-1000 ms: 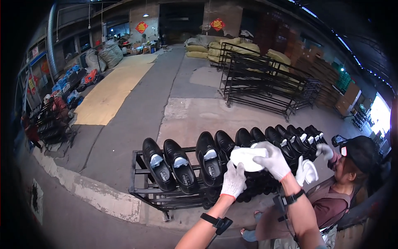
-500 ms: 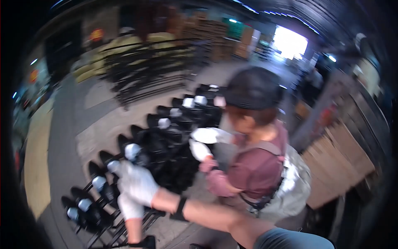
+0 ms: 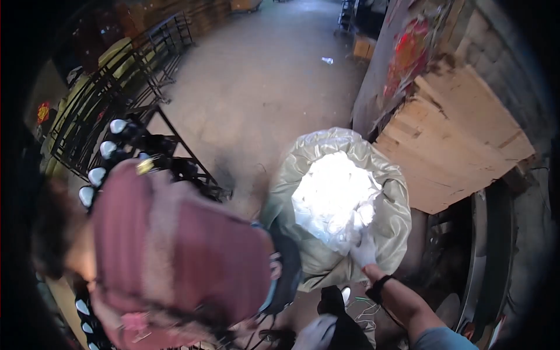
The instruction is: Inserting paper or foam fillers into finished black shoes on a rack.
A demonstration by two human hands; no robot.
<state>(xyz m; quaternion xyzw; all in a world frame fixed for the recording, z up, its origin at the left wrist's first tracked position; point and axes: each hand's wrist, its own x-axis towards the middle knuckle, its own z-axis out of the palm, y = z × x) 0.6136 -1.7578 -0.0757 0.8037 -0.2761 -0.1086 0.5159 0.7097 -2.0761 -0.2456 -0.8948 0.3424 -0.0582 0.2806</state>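
My right hand [image 3: 364, 252], in a white glove, reaches into a large pale-green sack [image 3: 392, 236]. Its fingers close on a crumpled white wad [image 3: 352, 231] at the near side of the bright white heap [image 3: 332, 189] inside; the fingertips are partly hidden. At the lower edge my left hand [image 3: 316, 333], also in a white glove, is cut off and smeared by motion. A black object [image 3: 338, 312] lies next to it, and I cannot tell whether the hand holds it.
A person in a dark red top [image 3: 192, 245] bends close on the left. Behind them, black shoes with white stuffing [image 3: 118, 126] sit on a black rack [image 3: 175, 131]. More black racks [image 3: 116, 81] stand farther left. Large cardboard sheets [image 3: 455, 140] lean to the right of the sack.
My view has swung right and down, from the shoe rack to the sack. My right hand has gone from the shoes into the sack. The other person now appears at left, bent over.
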